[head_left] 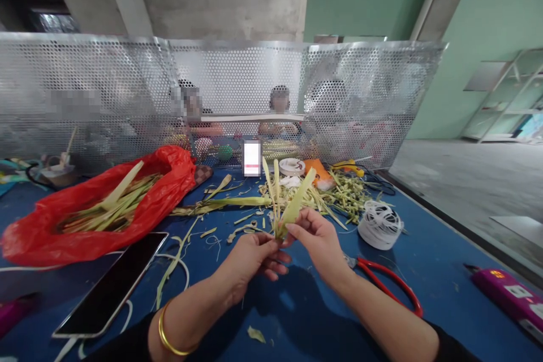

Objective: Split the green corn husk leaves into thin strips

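A small bundle of pale green leaf strips [296, 203] stands upright between my two hands, over the blue table [292, 317]. My left hand [258, 257] pinches its lower end between thumb and forefinger, the other fingers loosely curled below. Against the broad leaf on the right side of the bundle, my right hand [316, 235] presses thumb and fingers. Behind the hands lies a heap of leaf scraps [348, 198]. Red-handled scissors [392, 280] rest beside my right forearm, and a white roll of strapping [380, 226] sits beyond them.
A red plastic bag [169, 181] of long leaves lies at the left, near a phone [112, 288] with white cables. A purple tool [509, 294] is at the right edge. Behind the table rises a perforated metal screen [237, 79], with people beyond it.
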Demonstrator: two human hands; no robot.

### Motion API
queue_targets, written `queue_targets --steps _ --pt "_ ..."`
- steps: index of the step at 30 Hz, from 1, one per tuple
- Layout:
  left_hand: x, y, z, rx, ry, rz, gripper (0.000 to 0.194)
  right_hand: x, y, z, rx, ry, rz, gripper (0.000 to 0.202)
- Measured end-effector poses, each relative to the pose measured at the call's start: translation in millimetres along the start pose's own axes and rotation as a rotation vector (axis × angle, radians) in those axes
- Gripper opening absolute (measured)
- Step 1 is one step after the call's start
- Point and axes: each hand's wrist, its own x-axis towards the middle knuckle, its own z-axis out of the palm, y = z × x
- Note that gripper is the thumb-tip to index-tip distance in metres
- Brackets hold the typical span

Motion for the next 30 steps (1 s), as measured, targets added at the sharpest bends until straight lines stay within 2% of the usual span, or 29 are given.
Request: queue_targets --steps 6,11,14,17,20,25,27,30 --pt "-2 -1 -1.4 0.023 -0.018 0.017 0.041 -2 2 2 -0.011 -0.040 -0.003 0.024" --pt "-2 0 -3.4 0.037 -0.068 0.013 0.036 -3 4 2 -0.071 0.007 0.019 0.019" --pt "0 2 -6.2 -0.035 -0.095 0.016 0.031 -2 5 -1 -0.132 0.002 -0.045 0.017" --pt "1 6 -9.2 -0.082 -0.099 0.035 0.033 -1 6 -4 -0.257 0.005 -0.210 0.009" --pt "-1 10 -10.6 -0.092 -0.067 0.055 0.036 -5 7 -5 -0.430 -0.038 -0.446 0.005" --pt "-4 12 -11.8 -0.104 -0.077 0.124 0.033 -15 7 -3 -0.806 -0.177 -0.811 0.015" --pt "-1 11 -13.1 -0.140 -0.046 0.112 0.027 -18 7 -2 -0.996 -0.239 -0.962 0.017" --pt "3 8 -15.2 -0.194 -0.019 0.080 0.021 -19 7 -2 -1.208 -0.355 -1.110 0.017"
